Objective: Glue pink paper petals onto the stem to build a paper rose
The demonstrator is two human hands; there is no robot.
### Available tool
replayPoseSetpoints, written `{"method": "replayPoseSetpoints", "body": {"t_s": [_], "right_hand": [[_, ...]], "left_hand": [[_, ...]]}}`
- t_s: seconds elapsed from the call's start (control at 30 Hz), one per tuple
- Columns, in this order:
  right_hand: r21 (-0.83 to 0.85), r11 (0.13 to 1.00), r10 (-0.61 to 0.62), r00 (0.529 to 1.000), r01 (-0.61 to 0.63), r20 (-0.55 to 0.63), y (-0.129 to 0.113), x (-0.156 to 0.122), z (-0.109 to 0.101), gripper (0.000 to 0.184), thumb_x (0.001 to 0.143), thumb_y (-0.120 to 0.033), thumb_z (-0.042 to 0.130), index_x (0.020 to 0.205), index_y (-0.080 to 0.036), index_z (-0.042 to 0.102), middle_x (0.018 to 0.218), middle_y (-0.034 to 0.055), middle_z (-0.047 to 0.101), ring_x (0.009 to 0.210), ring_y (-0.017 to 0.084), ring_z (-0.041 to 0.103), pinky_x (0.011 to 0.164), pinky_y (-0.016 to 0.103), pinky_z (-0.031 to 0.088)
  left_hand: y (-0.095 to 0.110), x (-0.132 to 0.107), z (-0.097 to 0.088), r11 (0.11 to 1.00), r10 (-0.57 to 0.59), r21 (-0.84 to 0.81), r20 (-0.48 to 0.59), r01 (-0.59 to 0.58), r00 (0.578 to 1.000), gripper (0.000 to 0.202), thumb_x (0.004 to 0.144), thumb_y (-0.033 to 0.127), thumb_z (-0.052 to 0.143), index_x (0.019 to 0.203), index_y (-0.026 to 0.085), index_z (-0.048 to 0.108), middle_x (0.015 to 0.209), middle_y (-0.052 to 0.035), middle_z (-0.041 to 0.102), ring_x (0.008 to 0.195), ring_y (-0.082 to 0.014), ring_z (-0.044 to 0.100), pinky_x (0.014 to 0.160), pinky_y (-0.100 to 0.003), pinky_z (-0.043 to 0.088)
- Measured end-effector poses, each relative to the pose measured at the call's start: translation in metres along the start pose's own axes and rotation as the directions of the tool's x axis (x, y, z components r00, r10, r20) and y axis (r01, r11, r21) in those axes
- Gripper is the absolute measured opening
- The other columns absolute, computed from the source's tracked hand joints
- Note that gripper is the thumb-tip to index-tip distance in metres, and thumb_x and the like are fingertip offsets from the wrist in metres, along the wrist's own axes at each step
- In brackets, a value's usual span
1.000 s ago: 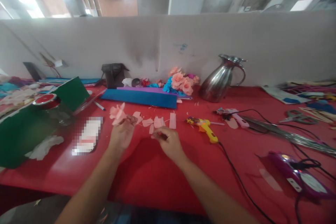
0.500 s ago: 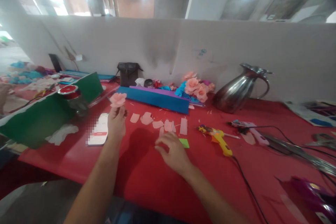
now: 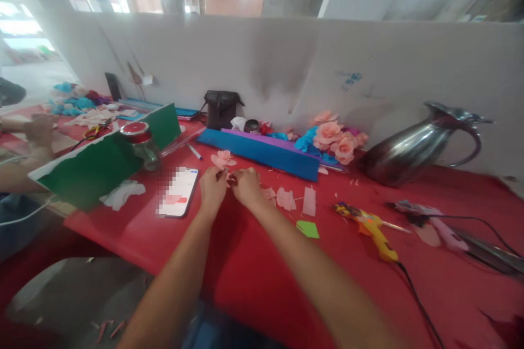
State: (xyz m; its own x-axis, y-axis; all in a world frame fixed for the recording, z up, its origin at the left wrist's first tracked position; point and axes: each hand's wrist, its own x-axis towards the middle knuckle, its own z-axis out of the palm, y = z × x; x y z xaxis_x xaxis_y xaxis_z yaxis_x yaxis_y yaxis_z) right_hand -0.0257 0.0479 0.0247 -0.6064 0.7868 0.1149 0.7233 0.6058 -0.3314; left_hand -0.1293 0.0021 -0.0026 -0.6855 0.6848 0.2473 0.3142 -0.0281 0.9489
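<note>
A pink paper flower [image 3: 223, 159] stands just beyond the fingertips of my left hand [image 3: 213, 190], which is closed around its base. My right hand [image 3: 246, 185] is beside it with fingers pinched together, almost touching the left. A scrap of pink shows between the two hands, but what the right fingers grip is hidden. Pink paper petals [image 3: 285, 198] lie to the right of my right hand, partly covered by it. A pink paper strip [image 3: 309, 202] and a green paper square [image 3: 307, 229] are further right.
A phone [image 3: 179, 193] lies left. Behind it stand a red-lidded jar [image 3: 141, 144] and a green board [image 3: 92, 177]. Blue paper [image 3: 257, 154], paper roses [image 3: 329, 133] and a metal jug [image 3: 413, 144] line the wall. Glue guns [image 3: 374, 229] with cords lie right. Another person's hand [image 3: 41, 131] shows far left.
My left hand has lowered the flower toward the table. My right hand has moved left from beside the petals to meet it. The view has turned left.
</note>
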Motion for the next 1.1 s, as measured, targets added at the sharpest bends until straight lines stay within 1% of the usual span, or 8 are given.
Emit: {"method": "replayPoseSetpoints", "body": {"t_s": [0.13,0.3,0.43,0.63,0.77,0.83,0.93,1.1], "right_hand": [[-0.033,0.999,0.017,0.999,-0.016,0.035,0.001,0.015,0.009,0.023,0.087,-0.027,0.052,0.09,-0.019,0.074,0.097,0.0123,0.072,0.101,0.029,0.055,0.077,0.036,0.036],[-0.062,0.998,0.024,0.996,-0.018,0.085,-0.003,0.02,0.009,0.02,0.084,-0.025,0.056,0.084,-0.016,0.074,0.096,0.015,0.071,0.104,0.031,0.054,0.076,0.036,0.036],[-0.047,0.998,0.057,0.993,-0.053,0.101,-0.001,0.025,0.009,0.014,0.08,-0.026,0.062,0.087,-0.018,0.072,0.101,0.0111,0.072,0.102,0.028,0.055,0.075,0.033,0.036],[0.015,0.994,0.11,0.992,-0.111,0.062,0.013,0.035,0.005,0.023,0.092,-0.02,0.046,0.104,-0.017,0.065,0.098,0.009,0.072,0.092,0.022,0.06,0.071,0.029,0.037],[0.034,0.998,0.053,0.997,-0.055,0.06,0.014,0.033,0.004,0.019,0.091,-0.024,0.052,0.099,-0.02,0.068,0.099,0.0069,0.072,0.096,0.021,0.058,0.076,0.029,0.038],[0.028,1.0,0.012,0.997,-0.014,0.076,0.01,0.028,0.005,0.014,0.086,-0.027,0.059,0.091,-0.021,0.071,0.097,0.0082,0.072,0.099,0.024,0.056,0.079,0.032,0.037],[0.018,0.999,-0.03,0.995,0.029,0.095,0.004,0.022,0.009,0.013,0.084,-0.024,0.06,0.084,-0.019,0.073,0.098,0.0126,0.07,0.103,0.028,0.054,0.082,0.036,0.036],[0.047,0.999,-0.018,0.994,0.013,0.108,0.001,0.025,0.013,0.014,0.083,-0.023,0.059,0.087,-0.016,0.07,0.1,0.0149,0.069,0.102,0.029,0.054,0.08,0.036,0.036]], "left_hand": [[-0.009,0.006,0.0,0.989,-0.138,-0.049,0.027,0.14,0.99,0.017,0.073,0.03,0.063,0.078,0.016,0.07,0.073,-0.0074,0.069,0.07,-0.0197,0.06,0.07,-0.031,0.044],[-0.015,0.009,0.001,0.955,-0.251,-0.16,0.003,0.248,0.968,0.012,0.066,0.024,0.066,0.073,0.015,0.07,0.073,-0.0061,0.07,0.073,-0.0186,0.062,0.076,-0.031,0.046],[-0.018,0.011,-0.001,0.944,-0.282,-0.185,-0.024,0.273,0.959,0.012,0.067,0.024,0.066,0.073,0.015,0.069,0.075,-0.0059,0.07,0.077,-0.0189,0.062,0.078,-0.031,0.046],[-0.02,0.009,0.002,0.931,-0.318,-0.189,0.01,0.314,0.948,0.016,0.066,0.027,0.07,0.074,0.014,0.071,0.077,-0.0074,0.072,0.079,-0.0206,0.065,0.077,-0.031,0.047],[-0.02,0.007,0.003,0.927,-0.327,-0.18,0.034,0.328,0.944,0.018,0.065,0.028,0.072,0.076,0.014,0.072,0.079,-0.0089,0.073,0.08,-0.0221,0.066,0.076,-0.031,0.048],[-0.019,0.006,0.003,0.927,-0.33,-0.173,0.04,0.332,0.943,0.017,0.065,0.027,0.071,0.077,0.015,0.072,0.079,-0.0092,0.073,0.079,-0.0222,0.066,0.075,-0.031,0.048],[-0.019,0.006,0.003,0.929,-0.332,-0.158,0.044,0.335,0.942,0.015,0.067,0.025,0.069,0.078,0.015,0.073,0.08,-0.0093,0.074,0.079,-0.0221,0.066,0.073,-0.031,0.048],[-0.021,0.008,0.004,0.931,-0.337,-0.137,0.038,0.339,0.941,0.015,0.067,0.022,0.067,0.08,0.015,0.073,0.082,-0.0097,0.074,0.08,-0.0223,0.067,0.074,-0.031,0.048]]}}
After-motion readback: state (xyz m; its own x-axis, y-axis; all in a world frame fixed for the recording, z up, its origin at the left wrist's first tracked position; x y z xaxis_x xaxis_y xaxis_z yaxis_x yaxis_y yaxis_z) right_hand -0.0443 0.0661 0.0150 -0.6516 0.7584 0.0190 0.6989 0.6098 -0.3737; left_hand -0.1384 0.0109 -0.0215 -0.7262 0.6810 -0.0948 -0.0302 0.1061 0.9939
